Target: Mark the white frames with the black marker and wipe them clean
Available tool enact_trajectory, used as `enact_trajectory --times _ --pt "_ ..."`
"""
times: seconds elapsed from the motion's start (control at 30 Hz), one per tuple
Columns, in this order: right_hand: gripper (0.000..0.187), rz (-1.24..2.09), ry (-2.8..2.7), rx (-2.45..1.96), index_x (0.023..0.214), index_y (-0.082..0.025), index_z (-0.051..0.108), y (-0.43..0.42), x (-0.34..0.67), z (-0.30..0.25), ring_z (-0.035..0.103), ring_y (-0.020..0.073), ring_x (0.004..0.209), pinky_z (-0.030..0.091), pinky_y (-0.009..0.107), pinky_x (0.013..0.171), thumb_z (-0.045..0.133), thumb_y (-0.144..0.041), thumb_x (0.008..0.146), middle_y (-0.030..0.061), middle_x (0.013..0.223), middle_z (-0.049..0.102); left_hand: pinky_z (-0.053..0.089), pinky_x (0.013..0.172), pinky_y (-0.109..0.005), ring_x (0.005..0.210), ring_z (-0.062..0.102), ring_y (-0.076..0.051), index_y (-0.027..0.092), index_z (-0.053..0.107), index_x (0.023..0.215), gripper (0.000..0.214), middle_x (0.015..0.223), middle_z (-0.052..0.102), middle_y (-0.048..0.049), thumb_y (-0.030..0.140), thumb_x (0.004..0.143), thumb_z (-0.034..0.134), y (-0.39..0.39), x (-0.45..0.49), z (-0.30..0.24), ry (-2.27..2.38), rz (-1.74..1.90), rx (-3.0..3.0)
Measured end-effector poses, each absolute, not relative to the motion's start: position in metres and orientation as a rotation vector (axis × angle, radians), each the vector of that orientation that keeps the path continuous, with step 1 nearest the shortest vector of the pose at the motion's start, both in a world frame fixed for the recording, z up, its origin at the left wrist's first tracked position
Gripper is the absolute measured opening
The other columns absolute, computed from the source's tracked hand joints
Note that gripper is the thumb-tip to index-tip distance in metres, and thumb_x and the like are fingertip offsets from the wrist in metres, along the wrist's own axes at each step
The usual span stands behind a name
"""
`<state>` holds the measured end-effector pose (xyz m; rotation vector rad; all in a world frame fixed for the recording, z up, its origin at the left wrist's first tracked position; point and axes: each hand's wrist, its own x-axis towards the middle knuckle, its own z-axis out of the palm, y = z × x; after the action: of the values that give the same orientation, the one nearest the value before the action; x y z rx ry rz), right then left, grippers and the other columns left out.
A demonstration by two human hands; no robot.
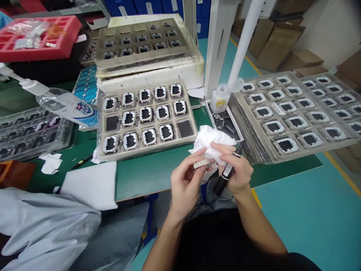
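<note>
Between its fingertips my left hand (186, 184) pinches a small silvery watch case (201, 163), seen edge-on. My right hand (237, 171) grips a crumpled white wiping cloth (211, 139), and a black marker pen (228, 170) with a barcode label lies slanted across the same hand. The cloth is right beside the watch case; whether they touch I cannot tell. In front of my hands is a clear plastic tray (118, 152) of similar watch cases, two of its pockets showing only dark bottoms.
Stacked trays of cases (239, 109) stand at the right. A small white box (238, 131) holds dark parts beside a bottle with a yellow label (220, 98). A pump bottle (66, 105) leans at the left. Another person's sleeve (45, 226) is near, by a white folded cloth (90, 184).
</note>
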<state>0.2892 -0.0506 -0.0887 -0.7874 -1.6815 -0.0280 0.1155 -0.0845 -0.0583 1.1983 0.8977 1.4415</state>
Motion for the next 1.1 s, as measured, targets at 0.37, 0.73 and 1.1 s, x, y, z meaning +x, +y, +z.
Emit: enact_trajectory --times 0.37,0.73,1.1 --pt "0.041 -0.092 -1.373 -0.794 0.132 -0.028 0.067 -0.047 0.297 -0.088 0.086 0.0316 0.111 0.073 0.056 0.092 0.078 -0.011 0.097 0.0108 0.130 0.087 0.073 0.095 -0.032 0.107 0.089 -0.023 0.024 0.085 0.121 0.016 0.123 0.090 -0.0080 0.014 0.110 0.078 -0.094 0.114 -0.056 0.798 1.373 1.246" --pt "0.025 0.112 -1.407 -0.806 0.133 -0.025 0.070 -0.056 0.295 -0.084 0.084 0.0342 0.124 0.069 0.063 0.109 0.073 -0.025 0.108 0.0121 0.133 0.087 0.071 0.100 -0.033 0.112 0.088 -0.023 0.024 0.086 0.124 0.026 0.127 0.090 -0.0084 0.006 0.109 0.076 -0.098 0.112 -0.059 0.750 1.332 1.446" --pt "0.021 0.345 -1.290 -0.700 0.129 -0.027 0.069 -0.045 0.266 -0.063 0.086 0.0331 0.122 0.066 0.064 0.118 0.071 -0.024 0.108 0.0076 0.119 0.089 0.071 0.093 -0.027 0.100 0.087 -0.018 0.025 0.087 0.123 0.021 0.118 0.090 -0.0056 0.011 0.109 0.079 -0.096 0.116 -0.053 0.735 1.338 1.254"
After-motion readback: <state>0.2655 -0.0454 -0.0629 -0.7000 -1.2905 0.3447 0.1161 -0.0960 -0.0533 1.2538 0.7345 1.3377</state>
